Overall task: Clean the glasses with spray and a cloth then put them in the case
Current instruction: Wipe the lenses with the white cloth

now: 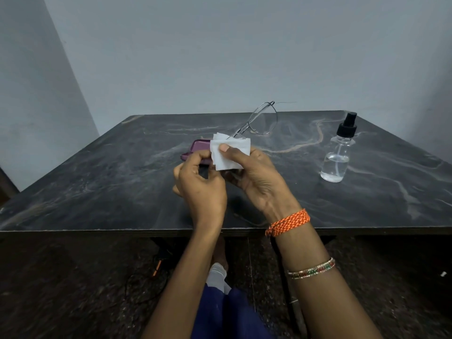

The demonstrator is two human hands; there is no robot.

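Glasses [263, 121] sit up off the counter [97, 172], near its middle, between our two hands. One lens is buried in the white cloth [228, 152]; the other sticks out toward 1 o'clock. Thin metal wire frame, roundish clear lens, a temple arm trailing off to the right.

Right hand [256, 177] pinches the cloth around the covered lens, thumb pressed flat on top. Left hand [203, 184] has fingers curled in at the cloth's left edge (whether it grips cloth or frame we cannot tell).

We judge the task mid-way: wiping in hand. Spray bottle [338, 152] stands upright at 3 o'clock, well apart, so spraying looks done. Purple case [195, 150] lies just beyond the left hand, at 11 o'clock; casing is left.
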